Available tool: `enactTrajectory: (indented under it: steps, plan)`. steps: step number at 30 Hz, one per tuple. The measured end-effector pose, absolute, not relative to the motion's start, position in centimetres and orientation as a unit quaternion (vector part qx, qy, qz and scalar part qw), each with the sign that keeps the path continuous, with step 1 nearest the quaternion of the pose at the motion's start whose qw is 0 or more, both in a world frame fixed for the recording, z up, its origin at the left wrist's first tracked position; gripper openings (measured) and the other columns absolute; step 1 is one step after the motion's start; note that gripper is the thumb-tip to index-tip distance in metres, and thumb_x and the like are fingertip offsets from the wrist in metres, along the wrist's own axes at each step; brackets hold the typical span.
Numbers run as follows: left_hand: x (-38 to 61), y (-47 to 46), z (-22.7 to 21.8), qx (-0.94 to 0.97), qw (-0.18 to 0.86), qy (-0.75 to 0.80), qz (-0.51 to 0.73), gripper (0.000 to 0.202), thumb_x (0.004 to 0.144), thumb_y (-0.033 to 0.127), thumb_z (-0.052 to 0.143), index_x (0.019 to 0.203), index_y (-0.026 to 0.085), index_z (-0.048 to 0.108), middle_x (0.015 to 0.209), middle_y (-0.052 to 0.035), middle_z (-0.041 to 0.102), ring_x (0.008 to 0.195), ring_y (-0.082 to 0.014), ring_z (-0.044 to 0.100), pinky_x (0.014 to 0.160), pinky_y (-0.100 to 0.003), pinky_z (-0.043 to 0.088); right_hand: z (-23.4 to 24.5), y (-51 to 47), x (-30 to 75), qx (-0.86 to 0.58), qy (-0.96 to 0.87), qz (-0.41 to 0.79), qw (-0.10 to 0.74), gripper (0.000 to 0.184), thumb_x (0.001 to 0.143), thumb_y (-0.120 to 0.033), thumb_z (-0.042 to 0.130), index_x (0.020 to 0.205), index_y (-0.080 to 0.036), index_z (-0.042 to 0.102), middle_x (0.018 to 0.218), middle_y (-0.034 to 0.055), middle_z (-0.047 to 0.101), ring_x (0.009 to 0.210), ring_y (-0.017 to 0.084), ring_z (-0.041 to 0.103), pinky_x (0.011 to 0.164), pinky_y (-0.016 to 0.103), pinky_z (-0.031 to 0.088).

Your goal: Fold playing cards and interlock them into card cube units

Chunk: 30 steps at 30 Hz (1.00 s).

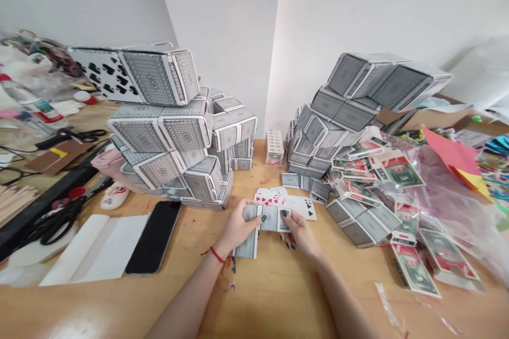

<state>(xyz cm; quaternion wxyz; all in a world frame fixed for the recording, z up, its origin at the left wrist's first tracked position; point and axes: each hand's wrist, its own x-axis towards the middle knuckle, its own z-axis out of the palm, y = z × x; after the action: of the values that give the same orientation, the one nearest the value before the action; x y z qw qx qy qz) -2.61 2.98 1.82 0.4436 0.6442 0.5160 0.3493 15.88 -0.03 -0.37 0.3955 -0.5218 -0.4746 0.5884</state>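
Between my two hands is a piece made of playing cards (270,218), grey patterned backs facing up. My left hand (239,226) grips its left end, thumb on top. The right end is pinched by my right hand (297,228), its thumb on the card face and other fingers partly underneath. Below my left hand a grey-backed card (246,245) shows, partly covered; whether it is joined to the held piece I cannot tell. Just beyond my hands lie loose face-up cards (303,206), hearts and clubs among them.
Stacked card boxes (163,127) rise on the left, with another stack (338,111) on the right. A card block (363,220) and red-green card packs (413,270) lie rightward. A phone (153,238), folded white paper (95,249) and black scissors (67,220) are at left.
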Motion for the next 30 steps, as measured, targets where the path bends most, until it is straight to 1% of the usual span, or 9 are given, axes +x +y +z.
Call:
enactTrajectory:
  steps: [2, 4, 7, 11, 16, 22, 27, 30]
  plan:
    - [-2.75, 3.1, 2.03, 0.646, 0.43, 0.518, 0.359, 0.026, 0.067, 0.026, 0.058, 0.091, 0.019, 0.05, 0.079, 0.0013, 0.055, 0.071, -0.0141, 0.051, 0.067, -0.025, 0.04, -0.44, -0.03, 15.9, -0.517, -0.476, 0.59, 0.397, 0.041, 0.077, -0.058, 0.04, 0.064, -0.019, 0.041, 0.042, -0.0054, 0.05, 0.025, 0.006, 0.037, 0.026, 0.016, 0.023]
    - [-2.81, 3.12, 2.11, 0.651, 0.423, 0.515, 0.363, 0.026, 0.067, 0.025, 0.057, 0.091, 0.019, 0.049, 0.083, 0.0006, 0.056, 0.075, -0.0147, 0.052, 0.069, -0.026, 0.04, -0.58, -0.05, 15.89, -0.527, -0.479, 0.574, 0.404, 0.042, 0.077, -0.057, 0.04, 0.061, -0.019, 0.041, 0.04, -0.0057, 0.048, 0.025, 0.005, 0.036, 0.026, 0.016, 0.021]
    - [-2.75, 3.01, 2.04, 0.652, 0.427, 0.513, 0.36, 0.025, 0.069, 0.025, 0.056, 0.092, 0.019, 0.049, 0.083, 0.0006, 0.056, 0.073, -0.0145, 0.052, 0.068, -0.026, 0.04, -0.78, -0.11, 15.84, -0.546, -0.479, 0.55, 0.412, 0.042, 0.077, -0.057, 0.04, 0.058, -0.019, 0.04, 0.037, -0.006, 0.046, 0.023, 0.005, 0.033, 0.027, 0.017, 0.019]
    - [-2.6, 2.91, 1.96, 0.65, 0.428, 0.517, 0.358, 0.026, 0.068, 0.026, 0.057, 0.092, 0.019, 0.049, 0.084, 0.0005, 0.056, 0.074, -0.0148, 0.052, 0.07, -0.026, 0.04, -0.82, -0.22, 15.8, -0.559, -0.477, 0.542, 0.408, 0.044, 0.077, -0.057, 0.04, 0.055, -0.019, 0.04, 0.035, -0.0055, 0.044, 0.024, 0.006, 0.032, 0.027, 0.018, 0.02]
    - [-2.55, 2.91, 1.85, 0.651, 0.431, 0.518, 0.349, 0.027, 0.068, 0.028, 0.057, 0.092, 0.019, 0.049, 0.08, 0.0011, 0.056, 0.071, -0.0148, 0.051, 0.067, -0.026, 0.04, -0.74, -0.35, 15.74, -0.566, -0.485, 0.528, 0.406, 0.046, 0.077, -0.057, 0.04, 0.052, -0.019, 0.041, 0.033, -0.0055, 0.04, 0.026, 0.006, 0.032, 0.029, 0.018, 0.021]
    - [-2.46, 2.81, 1.57, 0.64, 0.443, 0.518, 0.353, 0.028, 0.067, 0.029, 0.058, 0.093, 0.02, 0.051, 0.074, 0.0017, 0.054, 0.066, -0.0143, 0.05, 0.063, -0.026, 0.04, -0.85, -0.41, 15.58, -0.57, -0.478, 0.535, 0.401, 0.046, 0.077, -0.059, 0.039, 0.054, -0.019, 0.041, 0.033, -0.0056, 0.041, 0.024, 0.006, 0.031, 0.028, 0.019, 0.02]
    - [-2.39, 2.69, 1.61, 0.65, 0.429, 0.516, 0.356, 0.027, 0.068, 0.028, 0.058, 0.093, 0.02, 0.05, 0.078, 0.0015, 0.054, 0.069, -0.014, 0.05, 0.065, -0.025, 0.04, -0.89, -0.45, 15.49, -0.565, -0.471, 0.543, 0.405, 0.044, 0.077, -0.059, 0.04, 0.057, -0.019, 0.041, 0.034, -0.006, 0.043, 0.023, 0.006, 0.031, 0.026, 0.018, 0.019]
    - [-2.36, 2.61, 1.72, 0.651, 0.437, 0.513, 0.349, 0.027, 0.069, 0.028, 0.057, 0.094, 0.02, 0.049, 0.076, 0.0021, 0.054, 0.066, -0.0135, 0.05, 0.063, -0.025, 0.04, -0.82, -0.49, 15.46, -0.565, -0.468, 0.544, 0.407, 0.044, 0.077, -0.059, 0.04, 0.057, -0.019, 0.041, 0.034, -0.006, 0.044, 0.022, 0.006, 0.032, 0.026, 0.018, 0.019]
